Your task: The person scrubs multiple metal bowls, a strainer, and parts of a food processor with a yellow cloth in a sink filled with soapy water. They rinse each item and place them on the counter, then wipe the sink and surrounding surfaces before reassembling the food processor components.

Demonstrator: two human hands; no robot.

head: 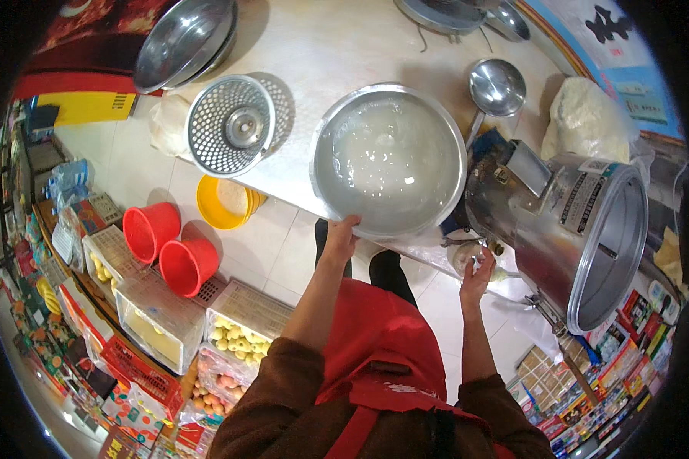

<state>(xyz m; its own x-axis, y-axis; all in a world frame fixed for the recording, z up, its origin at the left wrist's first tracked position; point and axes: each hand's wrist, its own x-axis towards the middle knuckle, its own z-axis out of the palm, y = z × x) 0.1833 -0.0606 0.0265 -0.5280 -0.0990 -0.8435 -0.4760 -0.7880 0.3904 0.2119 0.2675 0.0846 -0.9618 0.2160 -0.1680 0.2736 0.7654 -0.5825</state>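
Observation:
A large stainless steel basin [387,160] of cloudy, whitish liquid sits near the table's front edge. Bubbles gather on its surface. My left hand [341,238] grips the basin's near rim, thumb over the edge. To the right, my right hand [477,274] is raised with bent fingers beside a brass fitting [496,248] under a steel machine [542,212]. Something round and translucent [466,256] is behind the fingertips; whether they hold it is unclear. The machine is tilted, its wide round mouth facing right. A steel ladle [496,89] lies beyond the basin.
A perforated metal strainer [229,126] stands left of the basin, with stacked steel bowls [186,43] behind. A full plastic bag [585,120] sits behind the machine. On the floor are red buckets [188,267], a yellow bucket [224,202] and fruit boxes [247,310].

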